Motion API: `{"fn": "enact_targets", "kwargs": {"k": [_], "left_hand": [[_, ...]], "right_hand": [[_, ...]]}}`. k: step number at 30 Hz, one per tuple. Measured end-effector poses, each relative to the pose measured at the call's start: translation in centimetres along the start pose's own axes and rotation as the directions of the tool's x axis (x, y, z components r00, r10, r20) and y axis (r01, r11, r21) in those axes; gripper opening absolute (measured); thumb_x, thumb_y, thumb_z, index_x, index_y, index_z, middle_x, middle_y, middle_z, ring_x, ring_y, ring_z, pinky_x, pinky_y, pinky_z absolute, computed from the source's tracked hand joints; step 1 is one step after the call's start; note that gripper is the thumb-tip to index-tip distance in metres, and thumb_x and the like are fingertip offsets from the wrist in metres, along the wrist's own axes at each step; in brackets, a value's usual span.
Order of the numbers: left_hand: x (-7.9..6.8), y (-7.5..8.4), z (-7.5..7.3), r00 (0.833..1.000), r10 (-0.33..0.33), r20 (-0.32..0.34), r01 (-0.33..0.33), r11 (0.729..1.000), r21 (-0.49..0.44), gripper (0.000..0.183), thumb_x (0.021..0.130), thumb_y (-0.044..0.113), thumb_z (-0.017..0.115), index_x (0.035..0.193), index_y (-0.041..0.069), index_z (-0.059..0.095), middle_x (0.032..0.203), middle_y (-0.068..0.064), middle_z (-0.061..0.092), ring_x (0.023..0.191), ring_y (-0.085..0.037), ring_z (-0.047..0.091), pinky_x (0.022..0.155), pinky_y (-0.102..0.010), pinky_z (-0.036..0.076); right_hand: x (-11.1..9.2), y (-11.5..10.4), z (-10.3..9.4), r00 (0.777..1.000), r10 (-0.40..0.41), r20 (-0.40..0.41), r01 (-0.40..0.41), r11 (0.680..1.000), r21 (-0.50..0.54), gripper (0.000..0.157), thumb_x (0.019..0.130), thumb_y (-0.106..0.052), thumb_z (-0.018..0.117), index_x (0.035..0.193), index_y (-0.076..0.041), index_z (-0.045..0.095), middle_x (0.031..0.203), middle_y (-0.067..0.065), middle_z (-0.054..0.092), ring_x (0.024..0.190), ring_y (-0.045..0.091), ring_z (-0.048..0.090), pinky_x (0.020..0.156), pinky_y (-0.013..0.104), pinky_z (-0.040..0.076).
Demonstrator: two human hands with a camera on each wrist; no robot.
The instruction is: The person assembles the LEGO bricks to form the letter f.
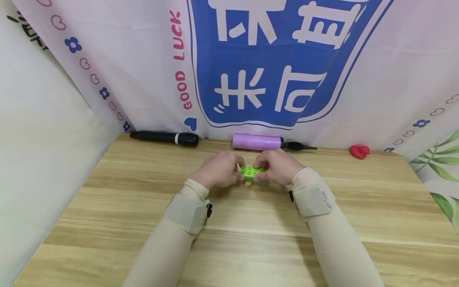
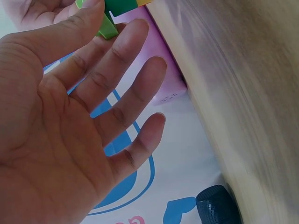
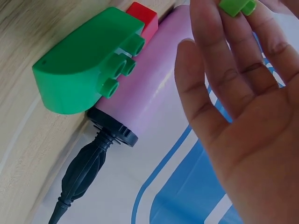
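In the head view, a light green toy building brick [image 1: 252, 171] with several studs sits between my two hands. Dark green and yellow bricks [image 1: 248, 183] show below it. My left hand [image 1: 223, 169] pinches the light green brick's left end with thumb and forefinger; the other fingers spread loosely in the left wrist view. From the opposite end, my right hand [image 1: 280, 166] pinches the same brick. A dark green rounded brick [image 3: 79, 65] with studs, plus a red brick [image 3: 144, 19], appears beside my right hand in the right wrist view. How they join the light green one is hidden.
Along the back edge of the wooden table [image 1: 251, 247] lie a black rod [image 1: 161, 137] with a white band, a purple hand pump [image 1: 256, 142] with a black nozzle, and a small red object [image 1: 359, 151]. A printed cloth [image 1: 150, 79] hangs behind.
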State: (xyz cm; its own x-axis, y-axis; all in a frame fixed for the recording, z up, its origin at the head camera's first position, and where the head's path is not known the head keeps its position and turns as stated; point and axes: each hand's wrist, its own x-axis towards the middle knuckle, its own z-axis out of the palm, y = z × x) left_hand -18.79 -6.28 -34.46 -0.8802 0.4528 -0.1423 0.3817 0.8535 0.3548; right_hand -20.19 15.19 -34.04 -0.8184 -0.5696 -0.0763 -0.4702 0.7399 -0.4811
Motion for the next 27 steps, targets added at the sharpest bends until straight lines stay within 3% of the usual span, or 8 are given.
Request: {"fn": "enact_targets", "kwargs": {"k": [13,27], "left_hand": [[-0.06,0.28,-0.10,1.000,0.003,-0.006,-0.002,1.000,0.016,0.031,0.095,0.029,0.081,0.124,0.019,0.077,0.117,-0.001,0.076,0.099,-0.018,0.065,0.089,-0.045,0.056],[0.02,0.49,-0.09,1.000,0.007,-0.009,-0.006,0.999,0.033,0.030,0.094,0.031,0.082,0.121,0.017,0.077,0.109,0.002,0.074,0.093,-0.017,0.063,0.083,-0.042,0.055]], "right_hand": [[0.11,0.08,-0.02,0.999,0.025,0.034,-0.026,1.000,0.016,0.020,0.084,-0.024,0.092,0.096,-0.014,0.079,0.086,-0.004,0.074,0.079,0.013,0.065,0.078,0.034,0.056],[0.14,0.10,0.12,0.998,-0.019,0.054,0.020,0.999,-0.026,0.018,0.088,-0.020,0.088,0.097,-0.012,0.075,0.086,-0.001,0.071,0.078,0.013,0.062,0.076,0.034,0.053]]}}
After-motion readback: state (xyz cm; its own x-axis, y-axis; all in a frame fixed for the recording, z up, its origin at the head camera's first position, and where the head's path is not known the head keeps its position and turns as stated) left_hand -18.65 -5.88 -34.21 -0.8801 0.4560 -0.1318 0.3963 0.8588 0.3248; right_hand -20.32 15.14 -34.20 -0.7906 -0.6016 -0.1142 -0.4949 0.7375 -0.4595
